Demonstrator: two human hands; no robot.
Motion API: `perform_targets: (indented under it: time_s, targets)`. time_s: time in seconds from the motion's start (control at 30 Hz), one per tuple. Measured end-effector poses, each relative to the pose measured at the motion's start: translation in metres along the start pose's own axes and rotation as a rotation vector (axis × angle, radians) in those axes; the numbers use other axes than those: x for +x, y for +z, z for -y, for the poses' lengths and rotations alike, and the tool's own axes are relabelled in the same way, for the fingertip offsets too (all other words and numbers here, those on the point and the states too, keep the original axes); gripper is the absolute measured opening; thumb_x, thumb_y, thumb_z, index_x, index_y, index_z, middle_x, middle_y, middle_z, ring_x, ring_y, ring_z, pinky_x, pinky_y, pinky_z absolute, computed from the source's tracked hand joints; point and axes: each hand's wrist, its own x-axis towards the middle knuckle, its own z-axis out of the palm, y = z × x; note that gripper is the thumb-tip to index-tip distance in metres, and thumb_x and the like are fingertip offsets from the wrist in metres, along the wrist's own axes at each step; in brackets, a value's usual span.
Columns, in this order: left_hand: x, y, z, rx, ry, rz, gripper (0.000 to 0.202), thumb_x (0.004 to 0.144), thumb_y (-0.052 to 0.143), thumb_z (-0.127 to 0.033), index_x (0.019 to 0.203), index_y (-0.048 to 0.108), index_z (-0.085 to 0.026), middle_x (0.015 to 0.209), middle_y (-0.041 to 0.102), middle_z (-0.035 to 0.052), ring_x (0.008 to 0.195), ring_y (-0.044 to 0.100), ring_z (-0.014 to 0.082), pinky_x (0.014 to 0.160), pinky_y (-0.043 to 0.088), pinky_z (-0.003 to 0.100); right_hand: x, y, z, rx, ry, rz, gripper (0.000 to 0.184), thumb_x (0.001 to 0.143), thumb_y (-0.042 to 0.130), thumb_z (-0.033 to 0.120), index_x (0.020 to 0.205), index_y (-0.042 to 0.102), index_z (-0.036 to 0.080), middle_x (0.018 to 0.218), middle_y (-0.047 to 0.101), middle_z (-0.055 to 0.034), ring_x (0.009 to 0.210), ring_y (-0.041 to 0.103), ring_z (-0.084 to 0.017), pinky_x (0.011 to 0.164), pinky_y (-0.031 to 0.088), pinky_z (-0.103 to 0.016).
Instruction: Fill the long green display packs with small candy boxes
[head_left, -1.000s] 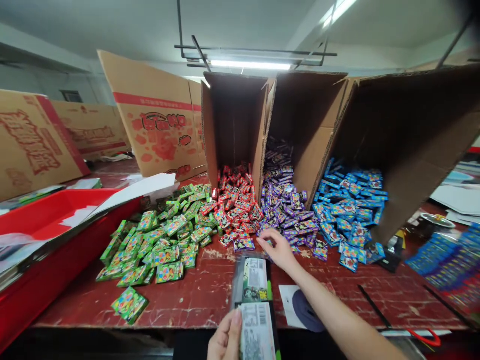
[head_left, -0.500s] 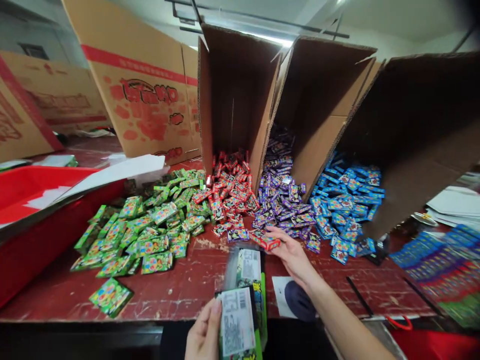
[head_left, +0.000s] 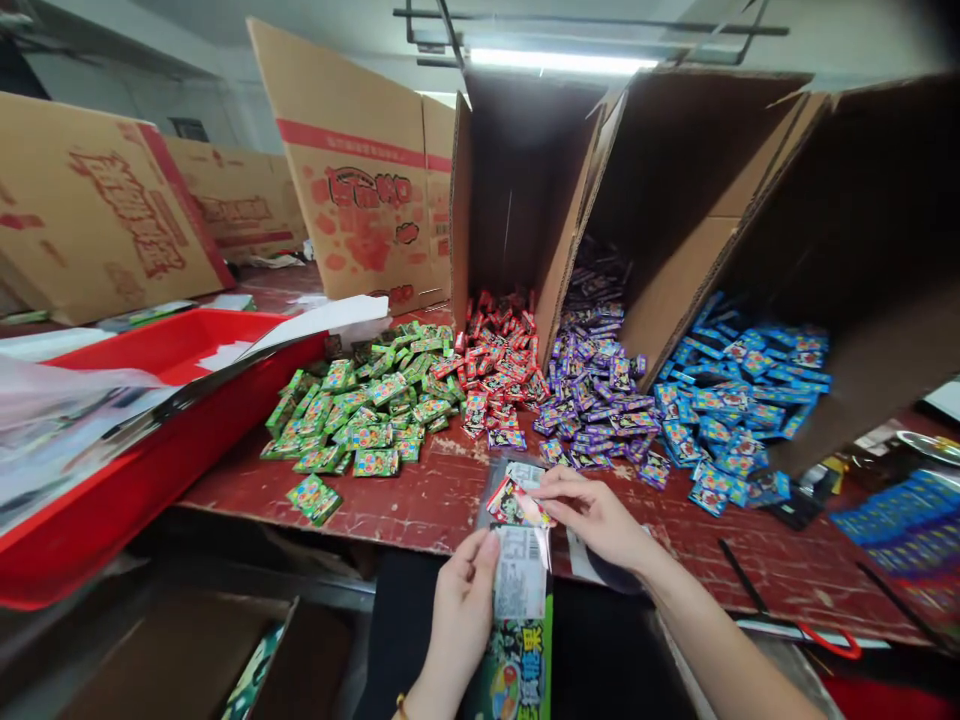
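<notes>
My left hand (head_left: pixel 459 610) pinches a tall printed plastic bag (head_left: pixel 517 590) with a white label, held upright at the table's near edge. My right hand (head_left: pixel 592 512) grips a small red packet (head_left: pixel 514 503) at the mouth of that bag. Beyond lie four piles of small packets: green (head_left: pixel 360 410), red (head_left: pixel 499 375), purple (head_left: pixel 592 385) and blue (head_left: pixel 735 400).
Three open cardboard boxes (head_left: pixel 525 200) lie on their sides behind the red, purple and blue piles. A red tray (head_left: pixel 150 440) with papers sits at left. More printed cartons (head_left: pixel 97 210) stand behind. Blue packs (head_left: pixel 900 520) lie at right. A brown box (head_left: pixel 180 650) sits below the table.
My right hand picked a red packet from the pile and drew it back to the bag's mouth. My left hand raised the bag. The view shifted left and down.
</notes>
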Motion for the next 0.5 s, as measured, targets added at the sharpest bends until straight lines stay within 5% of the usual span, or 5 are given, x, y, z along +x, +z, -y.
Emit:
perform_targets:
  time_s: [0.17, 0.23, 0.4, 0.5]
  targets:
    - [0.001, 0.0, 0.002, -0.03, -0.018, 0.025, 0.033, 0.083, 0.054, -0.043, 0.098, 0.066, -0.016, 0.076, 0.069, 0.0024, 0.063, 0.058, 0.0155, 0.06, 0.044, 0.022, 0.009, 0.01, 0.001, 0.012, 0.051, -0.114, 0.039, 0.075, 0.066, 0.038, 0.112, 0.061, 0.026, 0.1, 0.064, -0.0053, 0.092, 0.058, -0.022, 0.081, 0.046, -0.036]
    - [0.0, -0.001, 0.001, -0.046, -0.026, 0.07, 0.033, 0.084, 0.054, -0.041, 0.1, 0.066, -0.016, 0.077, 0.069, 0.0026, 0.063, 0.057, 0.0155, 0.059, 0.044, 0.022, 0.02, 0.018, 0.007, -0.032, -0.003, -0.047, 0.045, 0.073, 0.069, 0.035, 0.116, 0.058, 0.027, 0.105, 0.062, -0.0051, 0.096, 0.057, -0.022, 0.085, 0.044, -0.036]
    - [0.001, -0.003, 0.001, -0.033, -0.016, 0.048, 0.033, 0.085, 0.051, -0.04, 0.1, 0.065, -0.015, 0.074, 0.067, 0.0024, 0.062, 0.055, 0.0148, 0.058, 0.042, 0.022, 0.043, 0.015, 0.024, -0.128, -0.161, 0.084, 0.017, 0.08, 0.063, 0.032, 0.093, 0.069, 0.023, 0.089, 0.064, -0.005, 0.086, 0.058, -0.02, 0.08, 0.044, -0.034]
    - [0.001, -0.002, 0.005, -0.044, -0.018, 0.047, 0.032, 0.084, 0.053, -0.04, 0.096, 0.067, -0.015, 0.069, 0.065, 0.0011, 0.06, 0.052, 0.0141, 0.055, 0.039, 0.021, 0.049, 0.01, 0.03, -0.203, -0.144, 0.243, 0.015, 0.083, 0.059, 0.032, 0.083, 0.07, 0.021, 0.082, 0.062, -0.0047, 0.079, 0.058, -0.019, 0.074, 0.044, -0.032]
